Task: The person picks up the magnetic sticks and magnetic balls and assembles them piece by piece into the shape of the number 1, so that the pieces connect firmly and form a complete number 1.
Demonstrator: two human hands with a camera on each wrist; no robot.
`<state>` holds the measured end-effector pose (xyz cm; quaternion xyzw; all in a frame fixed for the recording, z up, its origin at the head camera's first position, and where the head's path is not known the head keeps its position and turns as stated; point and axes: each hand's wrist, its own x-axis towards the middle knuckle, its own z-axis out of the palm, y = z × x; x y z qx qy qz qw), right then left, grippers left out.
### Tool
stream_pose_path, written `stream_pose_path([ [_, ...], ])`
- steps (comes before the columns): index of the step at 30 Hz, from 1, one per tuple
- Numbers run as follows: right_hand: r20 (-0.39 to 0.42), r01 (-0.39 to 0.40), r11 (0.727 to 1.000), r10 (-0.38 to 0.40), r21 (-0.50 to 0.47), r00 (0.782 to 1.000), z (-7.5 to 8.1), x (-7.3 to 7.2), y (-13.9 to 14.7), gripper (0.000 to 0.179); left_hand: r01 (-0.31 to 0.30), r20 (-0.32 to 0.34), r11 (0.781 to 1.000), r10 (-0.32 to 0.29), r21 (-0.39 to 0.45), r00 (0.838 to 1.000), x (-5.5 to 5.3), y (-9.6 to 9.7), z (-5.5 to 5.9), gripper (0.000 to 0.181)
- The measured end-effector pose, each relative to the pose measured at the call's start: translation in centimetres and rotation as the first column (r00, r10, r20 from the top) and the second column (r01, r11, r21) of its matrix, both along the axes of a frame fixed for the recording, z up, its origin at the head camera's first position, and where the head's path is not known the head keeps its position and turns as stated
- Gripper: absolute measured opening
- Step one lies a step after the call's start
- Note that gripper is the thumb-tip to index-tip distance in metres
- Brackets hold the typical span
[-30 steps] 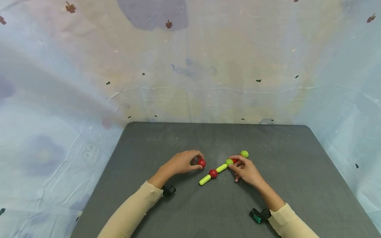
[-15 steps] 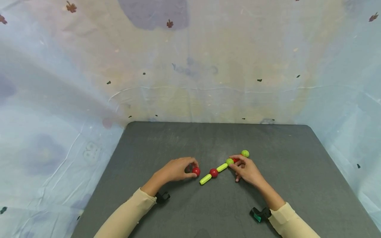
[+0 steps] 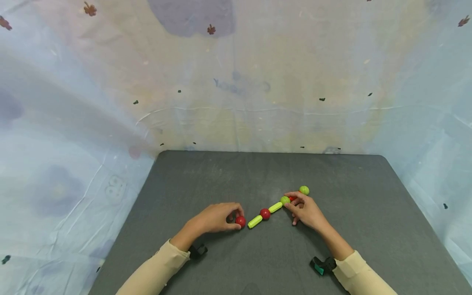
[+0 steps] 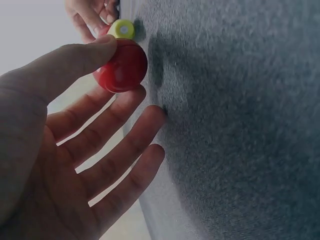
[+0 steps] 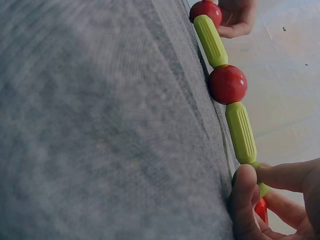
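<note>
Between thumb and fingertips, my left hand (image 3: 218, 217) pinches a loose red ball (image 3: 240, 222). Just right of it, across a narrow gap in the head view, is the free end of a yellow-green rod (image 3: 255, 222). That rod belongs to a toy chain lying diagonally: a red ball (image 3: 264, 214), a second yellow-green rod (image 5: 241, 132), a green ball (image 3: 285, 200), a red rod (image 3: 292, 198) and an end green ball (image 3: 304, 190). My right hand (image 3: 307, 211) pinches the middle green ball, its fingers partly covering the red rod. The left wrist view shows the rod's round end (image 4: 123, 29) beyond the held ball.
Everything lies on a dark grey table (image 3: 206, 172) with rounded far corners. A patterned sheet (image 3: 258, 82) hangs behind it and along both sides. Black wrist straps with cameras (image 3: 322, 266) sit at both sleeves.
My left hand has brought the red ball toward me and a little left, down to the near end of the chain. My right hand and the chain stay nearly still.
</note>
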<state>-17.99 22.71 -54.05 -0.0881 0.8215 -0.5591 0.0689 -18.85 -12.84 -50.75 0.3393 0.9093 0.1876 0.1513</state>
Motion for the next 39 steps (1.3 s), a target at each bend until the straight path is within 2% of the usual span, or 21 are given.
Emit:
stream_pose_path([
  [13, -0.022, -0.008, 1.000, 0.008, 0.019, 1.000, 0.2, 0.0, 0.1, 0.039, 0.030, 0.039, 0.999, -0.031, 0.014, 0.999, 1.1, 0.8, 0.1, 0.030],
  [27, -0.009, -0.009, 1.000, 0.009, 0.019, 1.000, 0.3, 0.0, 0.1, 0.041, 0.033, 0.032, 0.999, -0.033, -0.011, 0.999, 1.3, 1.3, 0.0, 0.030],
  [39, -0.045, -0.020, 0.999, 0.023, 0.051, 0.999, 0.1, -0.1, -0.1, 0.039, 0.049, 0.033, 0.999, -0.049, 0.002, 0.998, 1.8, 1.6, 0.1, 0.029],
])
